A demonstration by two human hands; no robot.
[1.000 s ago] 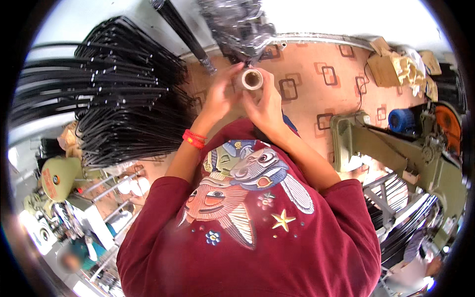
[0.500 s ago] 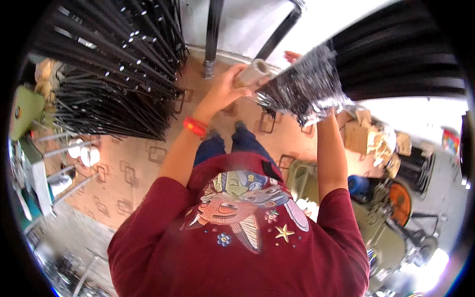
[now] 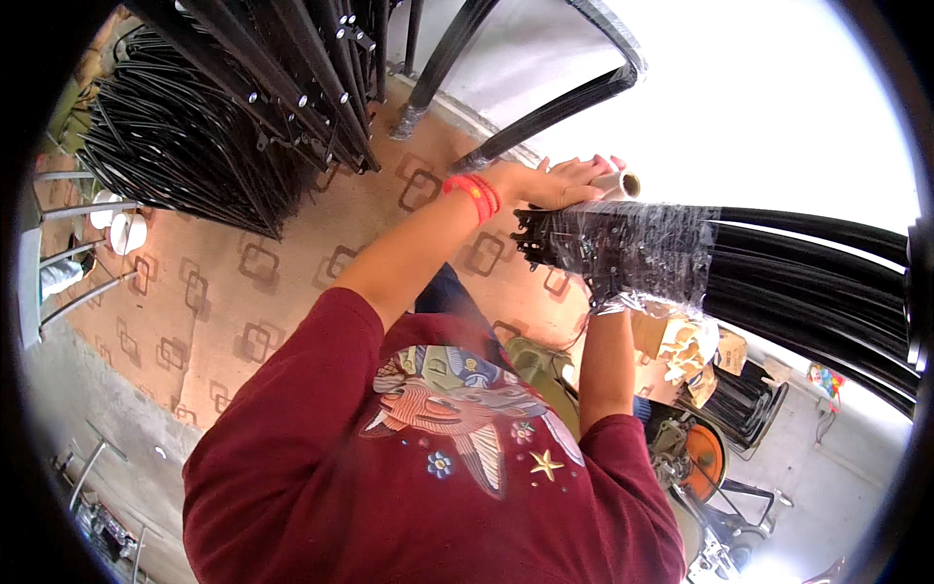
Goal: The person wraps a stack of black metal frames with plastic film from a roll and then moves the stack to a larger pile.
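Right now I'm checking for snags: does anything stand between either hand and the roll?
Nothing visible separates the left hand from the roll. The plastic-wrapped end of the black bars, though, lies between the right forearm and the roll, hiding most of that arm's hand.

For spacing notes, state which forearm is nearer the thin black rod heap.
Left. The left forearm is right of the rod heap; the right forearm, farther right, meets the wrapped bundle.

White wall (image 3: 778, 127) overexposed at upper right; clear crinkled plastic film (image 3: 671, 255) shows glare; outer edges curve into black.
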